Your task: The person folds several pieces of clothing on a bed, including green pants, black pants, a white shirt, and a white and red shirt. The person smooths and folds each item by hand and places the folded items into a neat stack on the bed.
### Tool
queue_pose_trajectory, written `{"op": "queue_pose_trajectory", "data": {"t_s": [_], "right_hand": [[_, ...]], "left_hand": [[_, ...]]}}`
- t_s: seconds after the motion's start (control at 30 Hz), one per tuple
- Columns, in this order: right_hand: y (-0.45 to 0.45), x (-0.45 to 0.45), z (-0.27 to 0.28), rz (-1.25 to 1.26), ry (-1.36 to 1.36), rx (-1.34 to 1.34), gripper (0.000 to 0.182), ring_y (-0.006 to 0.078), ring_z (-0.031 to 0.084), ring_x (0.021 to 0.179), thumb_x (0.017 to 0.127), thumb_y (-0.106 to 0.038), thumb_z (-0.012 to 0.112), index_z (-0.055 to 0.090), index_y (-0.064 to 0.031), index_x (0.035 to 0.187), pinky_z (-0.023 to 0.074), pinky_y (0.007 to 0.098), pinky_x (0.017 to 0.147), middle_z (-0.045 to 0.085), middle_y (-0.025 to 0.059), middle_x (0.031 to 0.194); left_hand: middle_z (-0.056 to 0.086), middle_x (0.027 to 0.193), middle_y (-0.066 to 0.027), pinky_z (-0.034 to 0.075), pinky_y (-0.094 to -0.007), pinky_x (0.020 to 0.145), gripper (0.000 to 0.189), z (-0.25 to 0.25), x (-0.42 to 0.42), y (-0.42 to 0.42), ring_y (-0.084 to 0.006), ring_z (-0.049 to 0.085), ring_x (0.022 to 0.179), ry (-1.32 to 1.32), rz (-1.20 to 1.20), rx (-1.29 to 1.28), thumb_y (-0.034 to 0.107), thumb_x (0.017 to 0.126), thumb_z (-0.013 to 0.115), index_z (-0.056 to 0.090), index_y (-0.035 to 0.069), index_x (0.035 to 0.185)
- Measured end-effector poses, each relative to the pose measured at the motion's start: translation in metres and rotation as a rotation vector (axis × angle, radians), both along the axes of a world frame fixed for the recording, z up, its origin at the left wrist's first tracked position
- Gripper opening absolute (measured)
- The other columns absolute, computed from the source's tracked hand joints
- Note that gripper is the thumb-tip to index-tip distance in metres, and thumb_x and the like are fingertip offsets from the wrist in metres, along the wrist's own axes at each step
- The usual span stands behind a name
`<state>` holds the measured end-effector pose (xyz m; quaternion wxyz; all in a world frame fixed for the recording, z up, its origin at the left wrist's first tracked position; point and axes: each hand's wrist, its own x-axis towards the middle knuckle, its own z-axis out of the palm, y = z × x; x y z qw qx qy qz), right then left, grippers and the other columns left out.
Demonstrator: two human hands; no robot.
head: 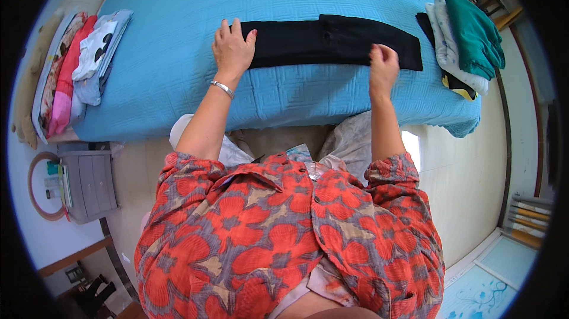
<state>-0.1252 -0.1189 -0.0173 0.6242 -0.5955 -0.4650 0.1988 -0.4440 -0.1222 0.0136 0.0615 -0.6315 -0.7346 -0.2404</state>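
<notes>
A black garment [306, 43], folded into a long strip, lies flat across a blue quilted bedspread [275, 92] in front of me. On its left end rests my left hand [233, 47], fingers spread and palm down, with a silver bracelet at the wrist. Over the right part of the garment's lower edge is my right hand [383, 65], its fingers curled with thumb and fingertips close together. Whether any cloth is pinched between them cannot be told.
Folded clothes [95, 52] in several colours stand in a row at the bed's left side. At the right edge lies a stack topped by a green garment [473, 36]. A grey drawer cabinet [89, 185] stands at lower left.
</notes>
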Motion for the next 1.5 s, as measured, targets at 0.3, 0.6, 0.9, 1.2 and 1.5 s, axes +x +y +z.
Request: {"op": "queue_pose_trajectory", "data": {"t_s": [0.3,0.6,0.9,1.2,1.5], "right_hand": [[0.035,-0.089,0.005,0.210,-0.556,-0.372,0.037,0.0343,0.058,0.096,0.074,-0.025,0.063,0.060,-0.0002,0.102,0.0458,0.0388,0.083,0.063,0.0204,0.097],[0.029,-0.043,-0.028,0.103,-0.058,-0.138,0.033,0.0206,0.061,0.074,0.076,-0.027,0.068,0.060,-0.0013,0.095,0.0481,0.0311,0.069,0.063,0.0104,0.080],[-0.001,0.040,-0.042,-0.097,0.875,-0.200,0.033,0.0163,0.056,0.072,0.077,-0.023,0.072,0.054,0.0006,0.092,0.0470,0.0268,0.061,0.058,0.0068,0.084],[0.028,0.029,0.018,-0.080,0.848,-0.059,0.028,0.0200,0.059,0.082,0.076,-0.008,0.067,0.054,-0.0008,0.100,0.0485,0.0292,0.072,0.059,0.0089,0.092],[0.021,-0.165,0.091,0.349,-0.592,0.508,0.024,0.0277,0.058,0.082,0.073,-0.001,0.060,0.057,-0.0059,0.096,0.0483,0.0343,0.072,0.059,0.0114,0.091]], "left_hand": [[0.059,0.107,-0.0229,0.044,-0.0403,0.085,0.073,-0.020,-0.059,0.013,-0.0352,0.056,0.101,-0.585,0.137,-0.220,0.057,0.076,0.059,0.052,-0.006,0.112],[0.052,0.116,-0.0197,0.040,-0.0448,0.087,0.060,-0.012,-0.032,-0.004,-0.0349,0.048,0.109,-0.094,0.113,0.144,0.048,0.082,0.055,0.051,-0.001,0.116],[0.040,0.135,-0.0107,0.027,-0.0490,0.101,0.054,-0.009,0.089,0.003,-0.0311,0.033,0.126,0.128,-0.665,0.233,0.041,0.084,0.054,0.042,0.014,0.130],[0.039,0.136,-0.0090,0.022,-0.0494,0.104,0.058,-0.029,0.098,0.001,-0.0299,0.030,0.129,0.220,-0.635,0.007,0.048,0.083,0.053,0.043,0.017,0.130],[0.046,0.128,-0.0127,0.023,-0.0471,0.102,0.052,-0.045,0.096,-0.006,-0.0278,0.037,0.123,0.147,-0.589,0.152,0.036,0.084,0.053,0.046,0.007,0.126]]}}
